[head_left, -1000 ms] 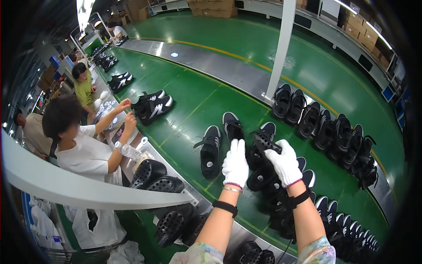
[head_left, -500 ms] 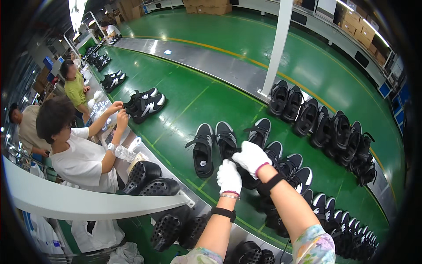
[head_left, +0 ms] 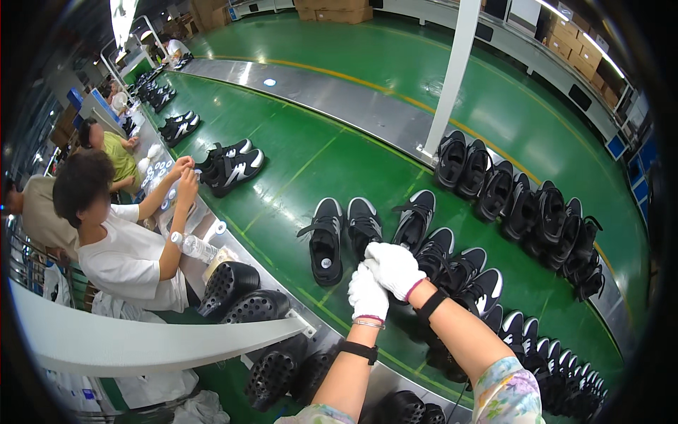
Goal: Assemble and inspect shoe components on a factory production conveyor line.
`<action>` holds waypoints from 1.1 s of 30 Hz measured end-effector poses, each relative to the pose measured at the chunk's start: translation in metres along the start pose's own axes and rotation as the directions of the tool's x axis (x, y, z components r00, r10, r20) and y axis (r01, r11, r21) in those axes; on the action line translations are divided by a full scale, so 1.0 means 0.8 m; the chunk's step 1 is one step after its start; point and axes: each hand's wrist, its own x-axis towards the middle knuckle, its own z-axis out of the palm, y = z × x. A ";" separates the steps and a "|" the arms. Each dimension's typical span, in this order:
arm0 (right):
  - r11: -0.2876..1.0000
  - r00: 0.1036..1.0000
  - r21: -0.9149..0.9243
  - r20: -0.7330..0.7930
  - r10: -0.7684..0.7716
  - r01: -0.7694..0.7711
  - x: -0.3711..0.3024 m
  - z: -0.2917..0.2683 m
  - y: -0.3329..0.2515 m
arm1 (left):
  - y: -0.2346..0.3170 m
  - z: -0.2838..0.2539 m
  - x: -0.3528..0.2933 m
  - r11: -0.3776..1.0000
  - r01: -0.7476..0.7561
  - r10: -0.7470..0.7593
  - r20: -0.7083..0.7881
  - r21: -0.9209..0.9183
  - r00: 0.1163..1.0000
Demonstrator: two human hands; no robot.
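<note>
Right hand [head_left: 395,268], in head view, has just come against left hand [head_left: 368,291], at heel end of black shoe [head_left: 363,218] on green surface [head_left: 289,212]; so we have both at one spot. Both look curled (grasp hidden, we cannot tell on what).

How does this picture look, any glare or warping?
Head view: the near white beam looks bowed by the fisheye, and the corners go black; head view: the upper-left lamp is blown out, and glare streaks the metal strip; head view: the left hand and right hand, in white gloves, stand out bright against black shoes.
</note>
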 end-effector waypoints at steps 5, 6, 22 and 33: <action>0.974 0.976 -0.162 0.176 -0.130 0.159 0.043 0.025 0.013 | -0.009 0.002 0.004 0.977 0.113 -0.111 0.022 -0.179 0.994; 0.976 0.979 -0.158 0.159 -0.125 0.150 0.048 0.029 0.016 | -0.010 0.002 0.004 0.980 0.112 -0.106 0.045 -0.166 0.993; 0.963 0.961 -0.009 0.060 -0.269 0.270 0.024 -0.017 -0.014 | -0.031 -0.042 0.025 0.994 0.087 -0.083 -0.069 0.063 0.994; 0.980 0.975 -0.177 -0.217 0.056 -0.095 -0.278 -0.169 -0.037 | 0.069 -0.071 -0.021 0.777 -0.601 0.578 0.166 0.189 0.799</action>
